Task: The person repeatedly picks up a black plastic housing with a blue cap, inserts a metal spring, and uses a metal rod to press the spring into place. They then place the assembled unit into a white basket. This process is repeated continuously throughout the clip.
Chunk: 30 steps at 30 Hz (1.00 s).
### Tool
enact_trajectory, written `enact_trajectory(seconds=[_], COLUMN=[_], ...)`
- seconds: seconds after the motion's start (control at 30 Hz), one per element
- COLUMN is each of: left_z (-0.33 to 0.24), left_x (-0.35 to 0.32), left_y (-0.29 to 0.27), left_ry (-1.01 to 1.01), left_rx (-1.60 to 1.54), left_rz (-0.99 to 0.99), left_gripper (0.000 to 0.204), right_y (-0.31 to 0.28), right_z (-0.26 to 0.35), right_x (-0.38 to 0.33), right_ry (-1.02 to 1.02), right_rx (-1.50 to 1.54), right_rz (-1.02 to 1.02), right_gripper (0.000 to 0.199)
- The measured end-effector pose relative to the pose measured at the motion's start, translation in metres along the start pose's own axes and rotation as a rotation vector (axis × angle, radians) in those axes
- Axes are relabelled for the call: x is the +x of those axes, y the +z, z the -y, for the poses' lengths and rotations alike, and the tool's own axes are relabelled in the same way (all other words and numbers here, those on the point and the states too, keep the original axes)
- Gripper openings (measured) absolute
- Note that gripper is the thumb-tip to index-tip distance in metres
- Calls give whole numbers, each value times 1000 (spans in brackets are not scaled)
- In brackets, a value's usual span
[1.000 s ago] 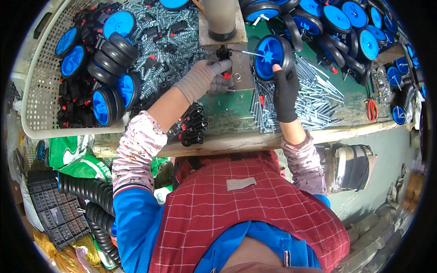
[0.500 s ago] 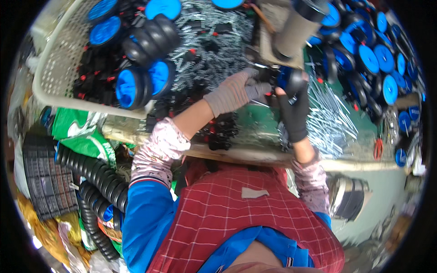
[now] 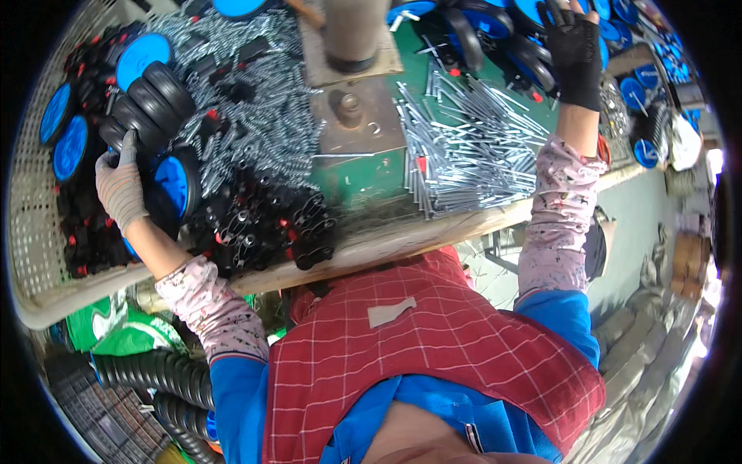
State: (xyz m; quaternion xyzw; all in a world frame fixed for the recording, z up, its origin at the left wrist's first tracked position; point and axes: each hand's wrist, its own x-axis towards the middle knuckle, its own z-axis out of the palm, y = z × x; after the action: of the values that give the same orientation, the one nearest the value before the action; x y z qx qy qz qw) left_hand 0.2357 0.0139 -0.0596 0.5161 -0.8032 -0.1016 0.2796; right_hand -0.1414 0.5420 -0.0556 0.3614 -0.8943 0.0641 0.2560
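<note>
My left hand (image 3: 121,189), in a striped grey glove, reaches into the white basket (image 3: 31,298) at the left. Its fingers close around the edge of the nearest black wheel (image 3: 133,120) in a row lying on their sides. Far off at the right, my right hand (image 3: 573,58) wears a black fingerless glove. Its fingers are spread over a heap of blue-centred black wheels (image 3: 529,62), and I see nothing held in them. Between the hands stands a metal press plate (image 3: 359,127) with a round stud, below a thick grey cylinder (image 3: 352,35).
Silvery springs (image 3: 263,93) are heaped left of the plate, with small black plastic parts (image 3: 263,220) nearer me. Loose metal rods (image 3: 471,147) lie at its right on the green bench top (image 3: 352,182). The bench's wooden front edge (image 3: 386,251) runs before my apron.
Both hands have left the press, where a wheel was between them. My left hand went left to the basket wheels; my right went far right to the heap. The view has shifted rightward.
</note>
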Motion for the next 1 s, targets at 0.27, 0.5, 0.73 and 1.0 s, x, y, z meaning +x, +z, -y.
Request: enact_trajectory(seconds=[0.27,0.5,0.73,1.0], left_z=[-65,-117,-130,-111], left_x=[-40,-29,-105,-110], left_y=[28,47,60,35], left_ry=[594,972,966,156], left_rx=[-199,-132,213,-736], left_rz=[-120,145,4,715], left_gripper=[56,79,76,57], right_y=[71,82,52,6], right_z=[36,45,62,119], right_x=[-104,-124,-131,-121], right_ry=[175,48,282,365], right_rx=[668,252,698,1416], right_rz=[303,282,-7,-20], right_gripper=[21,8,10,11])
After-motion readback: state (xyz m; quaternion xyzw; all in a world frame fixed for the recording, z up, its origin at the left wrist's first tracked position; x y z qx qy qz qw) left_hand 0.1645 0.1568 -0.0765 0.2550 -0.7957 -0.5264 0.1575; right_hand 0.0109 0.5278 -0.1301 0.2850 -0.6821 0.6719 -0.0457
